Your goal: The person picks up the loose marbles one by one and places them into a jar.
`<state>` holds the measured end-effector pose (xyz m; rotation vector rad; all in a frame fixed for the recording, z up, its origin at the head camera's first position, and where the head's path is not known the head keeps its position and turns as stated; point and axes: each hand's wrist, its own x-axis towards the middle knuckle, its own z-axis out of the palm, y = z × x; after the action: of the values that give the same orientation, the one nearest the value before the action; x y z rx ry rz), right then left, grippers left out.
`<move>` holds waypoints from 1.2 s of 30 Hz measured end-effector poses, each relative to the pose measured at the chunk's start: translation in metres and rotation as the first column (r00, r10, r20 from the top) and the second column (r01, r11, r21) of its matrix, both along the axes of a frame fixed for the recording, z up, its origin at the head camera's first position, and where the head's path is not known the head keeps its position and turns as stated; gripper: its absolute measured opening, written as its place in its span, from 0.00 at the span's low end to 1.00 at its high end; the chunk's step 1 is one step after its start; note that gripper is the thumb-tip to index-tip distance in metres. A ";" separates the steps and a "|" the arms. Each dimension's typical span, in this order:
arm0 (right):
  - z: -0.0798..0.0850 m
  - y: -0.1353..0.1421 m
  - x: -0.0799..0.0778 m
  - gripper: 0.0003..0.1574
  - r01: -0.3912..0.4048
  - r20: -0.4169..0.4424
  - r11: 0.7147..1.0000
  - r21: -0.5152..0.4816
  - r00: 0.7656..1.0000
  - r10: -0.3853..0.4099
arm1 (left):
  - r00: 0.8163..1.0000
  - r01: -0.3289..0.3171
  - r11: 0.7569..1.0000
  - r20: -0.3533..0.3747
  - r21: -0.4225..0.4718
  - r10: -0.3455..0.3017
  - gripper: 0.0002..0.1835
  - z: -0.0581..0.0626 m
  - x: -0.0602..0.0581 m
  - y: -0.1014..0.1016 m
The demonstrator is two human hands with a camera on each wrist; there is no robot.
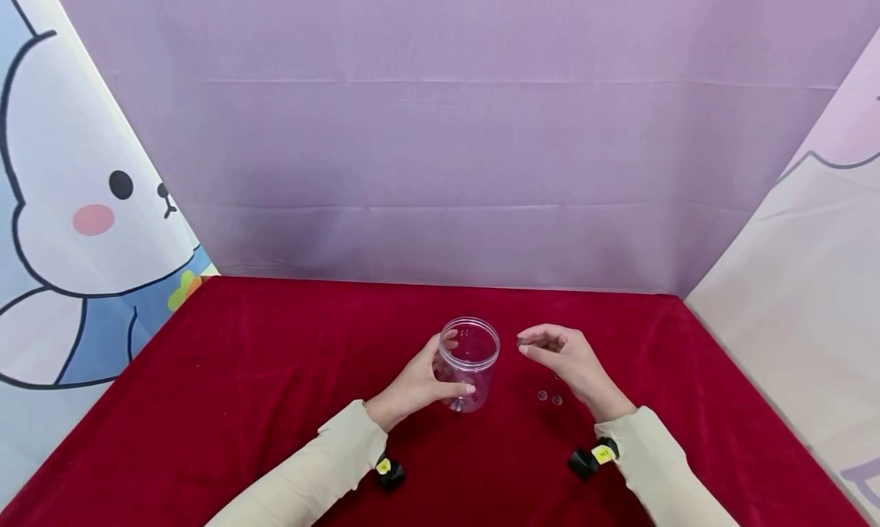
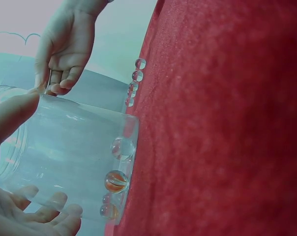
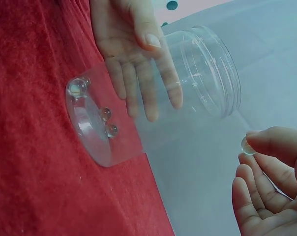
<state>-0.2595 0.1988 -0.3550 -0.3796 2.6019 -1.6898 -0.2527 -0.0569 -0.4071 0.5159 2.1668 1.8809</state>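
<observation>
A clear wide-mouthed jar (image 1: 481, 383) stands upright on the red cloth. My left hand (image 1: 417, 380) grips it from the left side, thumb in front and fingers behind. Several glass marbles (image 2: 116, 182) lie at the bottom of the jar, one with an orange swirl. To the right of the rim, my right hand (image 1: 569, 359) pinches one clear marble (image 3: 248, 147) between thumb and forefinger, apart from the jar. The other fingers of that hand are loosely bent. Below it, more loose marbles (image 1: 557, 399) lie on the cloth, some partly hidden by the hand in the head view.
Red velvety cloth (image 1: 275, 359) covers the table. A plain lilac curtain (image 1: 440, 145) hangs along the back edge. Printed panels flank the table, the left panel (image 1: 62, 206) with a white cartoon animal. Black wrist straps (image 1: 584, 463) sit close to the cloth.
</observation>
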 end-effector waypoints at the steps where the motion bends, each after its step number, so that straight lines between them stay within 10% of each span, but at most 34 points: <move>1: 0.000 0.000 0.000 0.18 -0.003 -0.003 1.000 -0.003 1.000 0.003 | 1.000 -0.001 1.000 0.000 -0.001 0.001 0.46 0.000 0.000 0.000; 26: 0.007 -0.018 -0.005 0.16 -0.055 -0.042 0.996 -0.071 0.998 0.052 | 1.000 0.001 1.000 0.019 0.002 -0.001 0.47 0.000 -0.001 0.000; 36: 0.009 -0.028 -0.015 0.16 -0.092 -0.051 0.988 -0.127 0.995 0.086 | 0.999 0.010 1.000 0.040 -0.008 -0.009 0.44 0.021 0.007 0.001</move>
<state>-0.2740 0.1708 -0.3459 -0.5346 2.4717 -1.8455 -0.2462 -0.0558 -0.3865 0.4815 2.1421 1.8605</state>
